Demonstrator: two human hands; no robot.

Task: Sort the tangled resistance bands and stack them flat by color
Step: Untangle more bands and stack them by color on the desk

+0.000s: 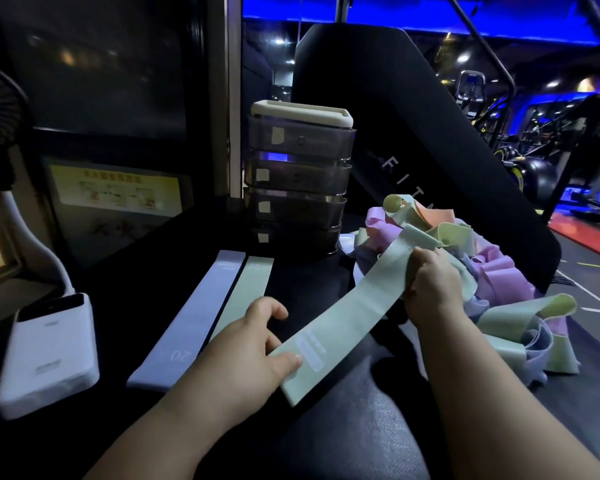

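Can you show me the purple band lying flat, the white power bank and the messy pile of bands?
purple band [191, 317]: head view, middle of its flat strip.
white power bank [49, 355]: head view, middle of its top face.
pile of bands [496, 271]: head view, a pink band in the heap.

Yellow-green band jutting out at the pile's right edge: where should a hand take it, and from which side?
Probably pinch the yellow-green band at its folded outer end, coming from the right. That end sticks out clear of the tangled pile, with nothing lying over it, while its inner part looks caught among other bands.
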